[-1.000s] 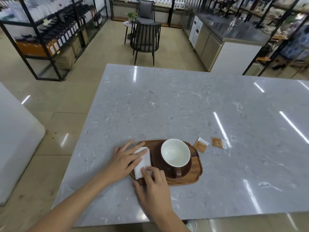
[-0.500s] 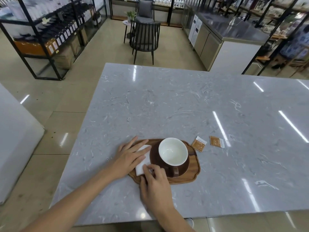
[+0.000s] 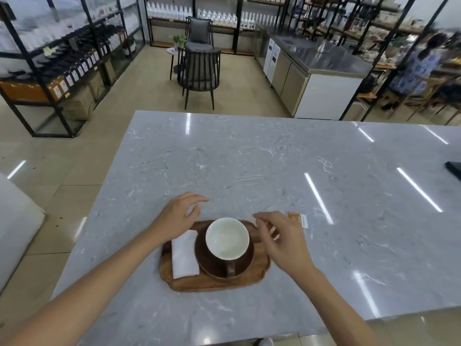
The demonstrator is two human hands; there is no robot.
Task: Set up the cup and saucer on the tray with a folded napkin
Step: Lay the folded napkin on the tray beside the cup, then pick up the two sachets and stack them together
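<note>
The task is being judged as almost finished. The cup [image 3: 227, 238] is standing upright on the saucer [image 3: 224, 258], the saucer is lying on the tray [image 3: 214, 283], and the napkin [image 3: 184, 254] is lying folded on the tray, touching the saucer's edge on the side of the left hand [image 3: 178, 217]. Nothing is being held at this moment. The left hand is being kept above the tray's far corner with its fingers loosely spread and gripping nothing; the napkin is lying just below and behind its palm. The right hand [image 3: 282, 242] is hovering just beside the cup, over the other end of the tray, also relaxed and empty. What is left seems to be only a small correction of position, if any.

The cup is white inside, empty and brown outside, with its handle pointing toward the person. The saucer is dark brown, the tray is of wood with rounded corners. A small packet [image 3: 296, 219] is lying on the table [image 3: 274, 166], just beyond the right hand's fingers.
</note>
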